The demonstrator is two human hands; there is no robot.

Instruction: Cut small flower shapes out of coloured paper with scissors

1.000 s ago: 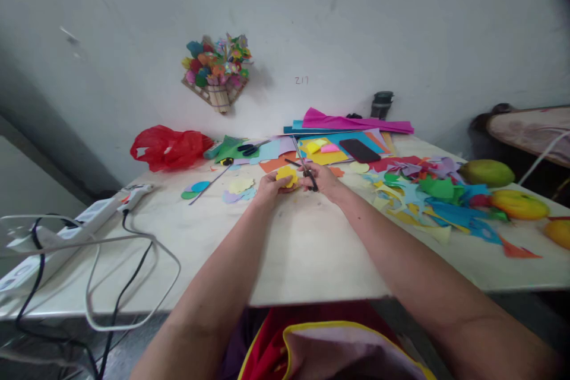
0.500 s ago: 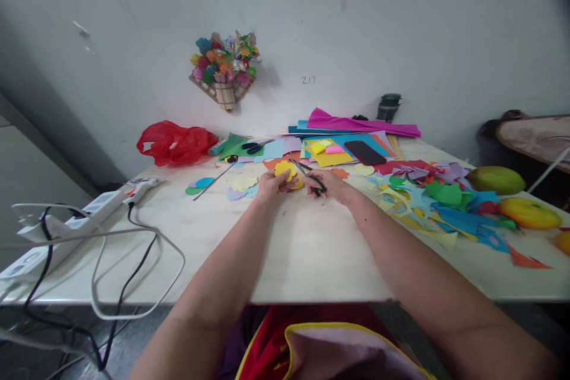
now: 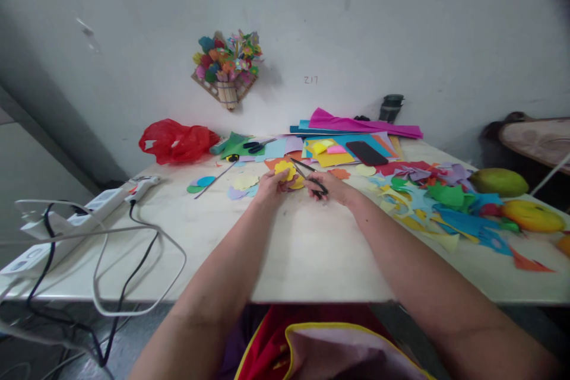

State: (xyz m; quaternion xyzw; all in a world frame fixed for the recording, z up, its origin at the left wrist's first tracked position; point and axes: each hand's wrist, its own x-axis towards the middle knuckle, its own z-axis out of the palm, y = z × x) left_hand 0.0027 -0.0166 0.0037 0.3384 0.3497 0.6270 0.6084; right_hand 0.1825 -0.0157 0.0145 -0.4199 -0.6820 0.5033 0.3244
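My left hand [image 3: 269,185] is closed on a yellow paper flower shape [image 3: 285,170], holding it just above the white table [image 3: 303,249]. My right hand [image 3: 332,185] grips black-handled scissors [image 3: 308,177], whose blades point left and up toward the yellow paper. Both hands are close together at the middle of the table, far from me.
Coloured paper sheets [image 3: 338,142] and a dark phone [image 3: 366,152] lie behind the hands. Paper scraps [image 3: 436,202] and mangoes [image 3: 499,181] cover the right side. A red plastic bag [image 3: 176,141], second scissors [image 3: 253,146], power strips [image 3: 89,214] and cables [image 3: 133,261] sit left.
The scissors have tilted from nearly upright to lying low, pointing left at the yellow paper. The view has shifted slightly; both hands stay together.
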